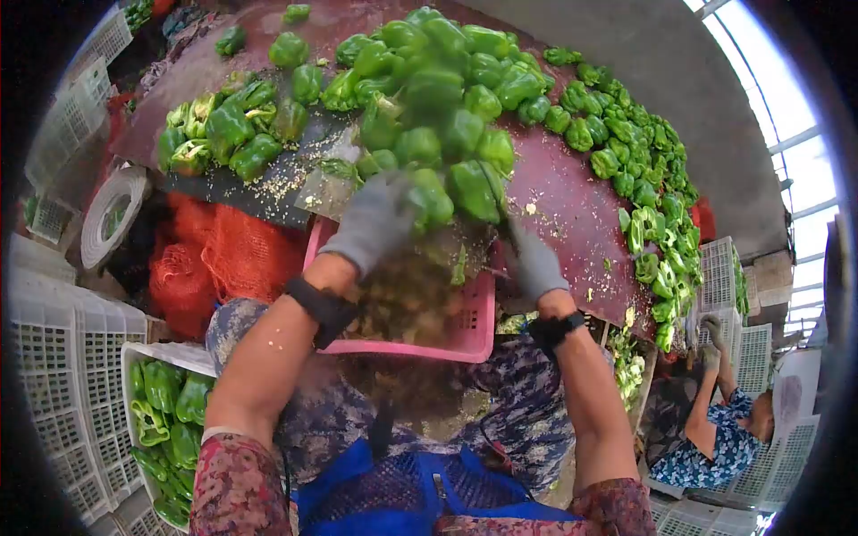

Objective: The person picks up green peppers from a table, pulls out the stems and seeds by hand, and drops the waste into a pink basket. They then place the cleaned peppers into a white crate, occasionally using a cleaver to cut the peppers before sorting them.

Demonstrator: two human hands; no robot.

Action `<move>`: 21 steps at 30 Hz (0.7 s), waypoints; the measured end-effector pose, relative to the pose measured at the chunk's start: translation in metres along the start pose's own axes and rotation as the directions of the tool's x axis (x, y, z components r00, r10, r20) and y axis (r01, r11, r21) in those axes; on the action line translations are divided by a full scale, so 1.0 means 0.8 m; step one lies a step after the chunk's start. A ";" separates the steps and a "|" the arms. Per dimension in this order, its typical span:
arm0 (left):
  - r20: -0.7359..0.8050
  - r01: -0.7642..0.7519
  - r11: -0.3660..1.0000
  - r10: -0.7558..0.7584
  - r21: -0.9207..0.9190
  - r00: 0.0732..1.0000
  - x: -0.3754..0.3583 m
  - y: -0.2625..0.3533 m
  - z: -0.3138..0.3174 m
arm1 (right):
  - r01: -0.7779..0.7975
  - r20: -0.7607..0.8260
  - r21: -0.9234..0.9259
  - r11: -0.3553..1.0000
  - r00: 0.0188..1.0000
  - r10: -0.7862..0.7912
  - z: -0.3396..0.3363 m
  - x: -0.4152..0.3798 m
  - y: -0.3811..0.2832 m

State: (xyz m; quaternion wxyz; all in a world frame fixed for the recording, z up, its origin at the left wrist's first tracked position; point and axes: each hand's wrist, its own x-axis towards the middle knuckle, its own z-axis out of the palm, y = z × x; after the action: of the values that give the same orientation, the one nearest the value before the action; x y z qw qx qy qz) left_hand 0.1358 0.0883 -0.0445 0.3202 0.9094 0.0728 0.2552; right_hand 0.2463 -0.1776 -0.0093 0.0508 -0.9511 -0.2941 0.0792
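Observation:
My left hand (374, 221), in a grey glove, is closed around a green bell pepper (429, 200) above the pink basket. My right hand (534, 261), also gloved, grips a thin dark knife (497, 201), its blade pointing up and away from me. Another bell pepper (474, 191) lies just behind the blade. Beyond both hands, a large heap of bell peppers (416, 94) covers the middle of the table. Below my wrists sits the pink basket (478, 326), holding pale cut pieces that are blurred. A smear blurs the view around the left fingers.
The dark red table (572, 223) is strewn with seeds. Cut peppers (228, 129) lie at left, and a long pile (626, 134) runs along the right. A red mesh sack (228, 250) and a crate of peppers (170, 429) are at left. A co-worker (724, 429) sits at right.

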 end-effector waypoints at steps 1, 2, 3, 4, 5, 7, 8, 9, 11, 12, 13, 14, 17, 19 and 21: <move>0.043 0.009 0.999 -0.011 0.032 0.999 0.001 0.002 -0.007 | 0.065 -0.055 0.089 0.994 0.997 -0.061 0.017 0.006 0.011; 0.084 0.024 0.998 -0.029 0.061 0.996 0.001 0.008 -0.015 | 0.137 -0.110 0.169 0.976 0.987 -0.120 0.032 0.010 0.030; 0.122 0.049 0.995 -0.060 0.087 0.991 -0.003 0.014 -0.019 | 0.214 -0.158 0.239 0.947 0.971 -0.179 0.039 0.013 0.048; 0.134 0.036 0.995 -0.048 0.090 0.990 -0.007 0.018 -0.023 | 0.265 -0.205 0.412 0.872 0.959 -0.194 0.044 0.014 0.059; 0.145 0.015 0.995 -0.028 0.096 0.989 -0.006 0.019 -0.027 | 0.257 -0.270 0.462 0.849 0.952 -0.141 0.027 0.012 0.044; 0.145 -0.016 0.995 0.002 0.095 0.989 -0.008 0.019 -0.019 | 0.219 -0.344 0.558 0.800 0.939 -0.017 -0.017 0.011 0.029; 0.137 -0.040 0.994 0.026 0.100 0.990 -0.010 0.013 -0.013 | 0.195 -0.365 0.611 0.767 0.929 0.055 -0.038 0.013 0.020; 0.130 -0.064 0.992 0.050 0.108 0.990 -0.011 0.010 -0.009 | 0.178 -0.385 0.662 0.728 0.914 0.127 -0.059 0.016 0.011; 0.143 -0.070 0.989 0.051 0.130 0.988 -0.015 0.014 -0.006 | 0.214 -0.409 0.796 0.566 0.879 0.244 -0.093 0.038 -0.024; 0.148 -0.072 0.987 0.051 0.144 0.988 -0.016 0.014 -0.006 | 0.238 -0.441 0.801 0.549 0.855 0.273 -0.092 0.057 -0.029; 0.164 -0.076 0.988 0.053 0.133 0.985 -0.015 0.014 -0.007 | 0.263 -0.471 0.805 0.532 0.829 0.303 -0.089 0.077 -0.034; 0.182 -0.077 0.990 0.055 0.120 0.982 -0.015 0.015 -0.008 | 0.286 -0.496 0.808 0.515 0.802 0.333 -0.084 0.094 -0.035; 0.237 -0.066 0.988 0.032 0.139 0.971 -0.011 0.024 -0.022 | 0.305 -0.489 0.807 0.505 0.825 0.283 -0.069 0.145 -0.012; 0.262 -0.058 0.986 0.015 0.157 0.965 -0.011 0.028 -0.029 | 0.357 -0.527 0.792 0.496 0.810 0.257 -0.065 0.157 -0.006; 0.268 -0.073 0.983 0.026 0.167 0.963 -0.011 0.030 -0.027 | 0.311 -0.439 0.866 0.392 0.847 0.298 -0.068 0.147 -0.006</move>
State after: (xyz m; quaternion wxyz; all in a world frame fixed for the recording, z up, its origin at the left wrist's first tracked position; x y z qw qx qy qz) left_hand 0.1166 0.0782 -0.0191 0.2392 0.9616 0.0289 0.1317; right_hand 0.3493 -0.1093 0.0305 0.6459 -0.7414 -0.1778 -0.0383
